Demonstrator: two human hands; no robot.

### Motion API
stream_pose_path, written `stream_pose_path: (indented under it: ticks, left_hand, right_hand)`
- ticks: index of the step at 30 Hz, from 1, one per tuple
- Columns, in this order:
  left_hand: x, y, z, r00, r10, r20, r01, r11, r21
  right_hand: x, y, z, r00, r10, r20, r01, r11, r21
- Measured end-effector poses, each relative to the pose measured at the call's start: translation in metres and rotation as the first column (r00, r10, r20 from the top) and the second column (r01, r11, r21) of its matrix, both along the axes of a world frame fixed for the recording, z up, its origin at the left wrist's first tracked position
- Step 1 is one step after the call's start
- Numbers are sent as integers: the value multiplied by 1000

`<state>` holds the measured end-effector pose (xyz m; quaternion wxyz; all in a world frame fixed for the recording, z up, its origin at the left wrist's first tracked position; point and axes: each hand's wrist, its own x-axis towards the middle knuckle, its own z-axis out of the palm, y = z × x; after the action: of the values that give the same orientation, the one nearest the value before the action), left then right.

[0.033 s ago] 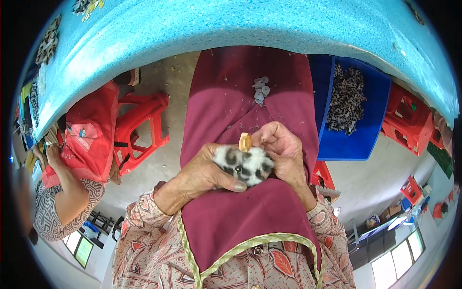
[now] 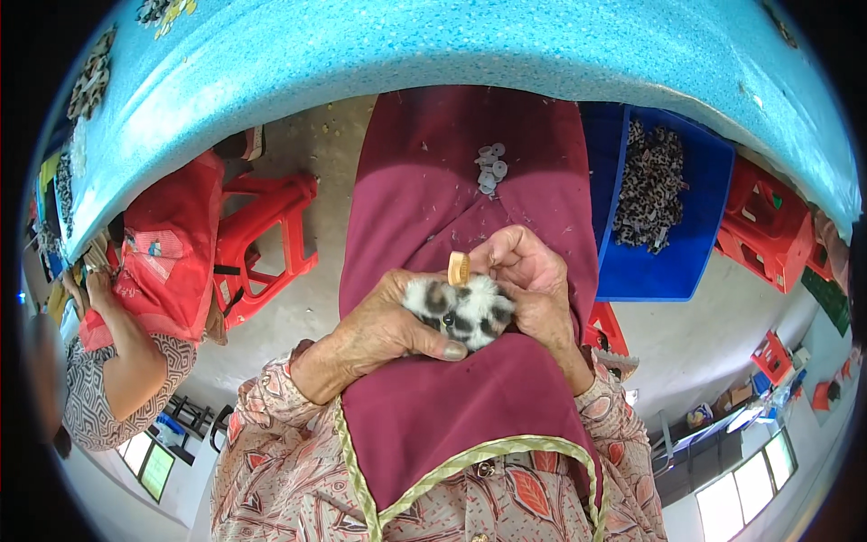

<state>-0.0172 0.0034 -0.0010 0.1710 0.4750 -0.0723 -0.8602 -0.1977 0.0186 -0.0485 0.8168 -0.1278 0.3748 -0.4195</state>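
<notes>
A deep blue rectangular plastic bin (image 2: 695, 248) stands on the person's right, holding a heap of small spotted plush pieces (image 2: 648, 194) in dark and pale tones. Small round whitish plastic discs (image 2: 490, 169) lie in a cluster on the maroon cloth apron (image 2: 397, 203) over the person's lap, below the edge of the speckled turquoise tabletop (image 2: 452, 45).

On the far left, a bright red cloth (image 2: 176, 280) by a co-worker bears a small printed patch and pale marks, too small to read.

The fluffy white plush piece with black and brown patches (image 2: 479, 312) is above the lap, between both hands; a shiny dark bead (image 2: 448, 319) shows on its front. A tan ribbed band (image 2: 459, 266) stands at its upper edge.

The left hand (image 2: 384, 316) grips the plush, thumb across its front, other fingers mostly hidden. The right hand (image 2: 533, 280) meets its right side, fingers curled toward the thumb; whether they pinch anything cannot be told.
</notes>
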Motion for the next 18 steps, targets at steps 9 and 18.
stream_pose_path:
  ticks: [9, 18]
  left_hand:
    - [3, 11, -6, 998, 10, 54, -16, 994, 104]
    - [-6, 5, 1, 980, 159, 115, -168, 984, 66]
  right_hand:
    - [3, -13, -4, 970, 91, -227, -81, 995, 53]
    - [-13, -16, 24, 831, 206, -517, -292, 952, -90]
